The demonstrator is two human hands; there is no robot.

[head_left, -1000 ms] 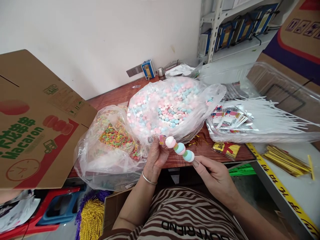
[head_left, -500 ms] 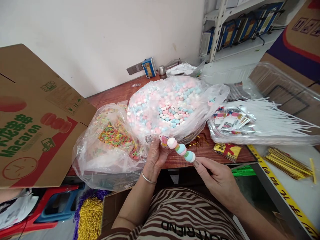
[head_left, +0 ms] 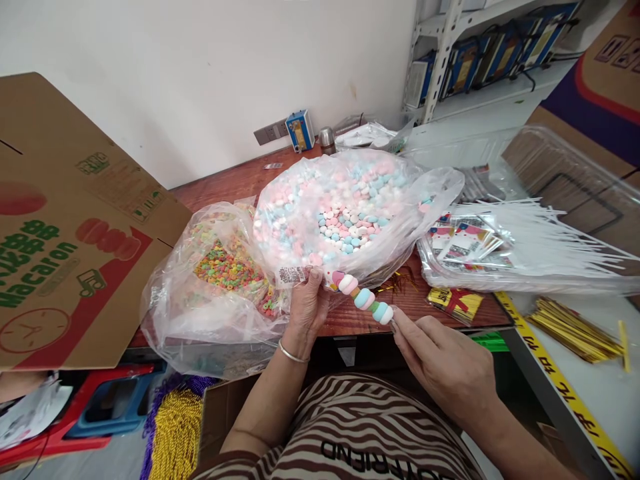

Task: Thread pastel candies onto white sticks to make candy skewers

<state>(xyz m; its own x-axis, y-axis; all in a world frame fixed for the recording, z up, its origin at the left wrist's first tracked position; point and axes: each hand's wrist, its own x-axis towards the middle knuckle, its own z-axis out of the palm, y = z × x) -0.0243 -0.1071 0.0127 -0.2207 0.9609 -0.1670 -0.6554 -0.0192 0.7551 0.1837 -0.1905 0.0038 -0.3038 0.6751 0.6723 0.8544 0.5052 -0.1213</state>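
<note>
Desk (head_left: 345,321) mid-frame: left grip (head_left: 307,301) pinches a printed wrapper (head_left: 294,276), right grip (head_left: 446,353) the candy skewer (head_left: 366,299) by its end; gentle, straight handling should help.

Cannot see the left edge of the desk (head_left: 215,183) behind the cropped Macaron carton (head_left: 95,167). Cannot read the tiny print on the label (head_left: 293,275) in the left hand (head_left: 307,307), nor see the cropped end of the clear tray (head_left: 510,285).

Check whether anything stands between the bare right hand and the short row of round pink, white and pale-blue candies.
Nothing visible does: the right hand is at the nearer end of the candy row; whether clear film lies between, I cannot tell.
</note>
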